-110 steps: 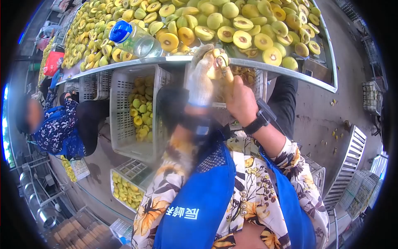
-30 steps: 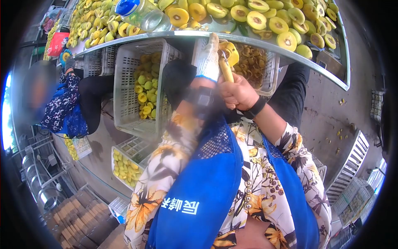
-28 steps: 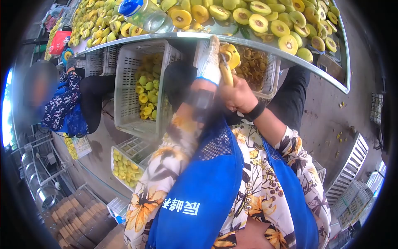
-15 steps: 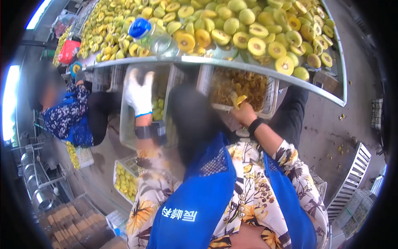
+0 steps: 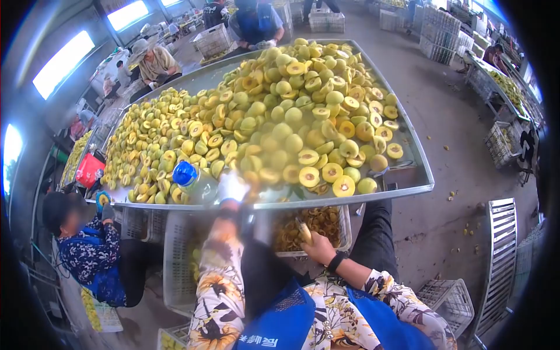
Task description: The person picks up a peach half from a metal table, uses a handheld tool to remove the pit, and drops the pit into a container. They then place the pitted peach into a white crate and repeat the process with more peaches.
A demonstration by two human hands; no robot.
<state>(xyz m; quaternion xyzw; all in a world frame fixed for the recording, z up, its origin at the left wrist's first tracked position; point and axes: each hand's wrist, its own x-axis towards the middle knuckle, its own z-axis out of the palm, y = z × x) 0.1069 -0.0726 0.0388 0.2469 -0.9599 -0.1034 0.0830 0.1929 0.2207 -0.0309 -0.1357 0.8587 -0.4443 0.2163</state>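
Note:
My left hand (image 5: 233, 188), in a white glove, reaches over the near rim of the metal table (image 5: 350, 197), beside the halved yellow-green fruit (image 5: 280, 131). Its fingers are smeared by motion. Just left of it stands a clear bottle with a blue cap (image 5: 185, 174). My bare right hand (image 5: 318, 247) is closed round the handle of a small tool (image 5: 304, 231), whose thin metal end points up. Below that tool lies a crate (image 5: 345, 228) of brown scraps (image 5: 321, 220).
A co-worker (image 5: 87, 251) sits at the left near a red container (image 5: 89, 170). Others stand or sit beyond the table. A white crate (image 5: 175, 262) is below the rim at left. A slatted metal rack (image 5: 497, 256) stands at right.
My left hand has moved from above the crate at left up to the fruit on the table. The piece of fruit at my right hand is gone, and the view has tilted up.

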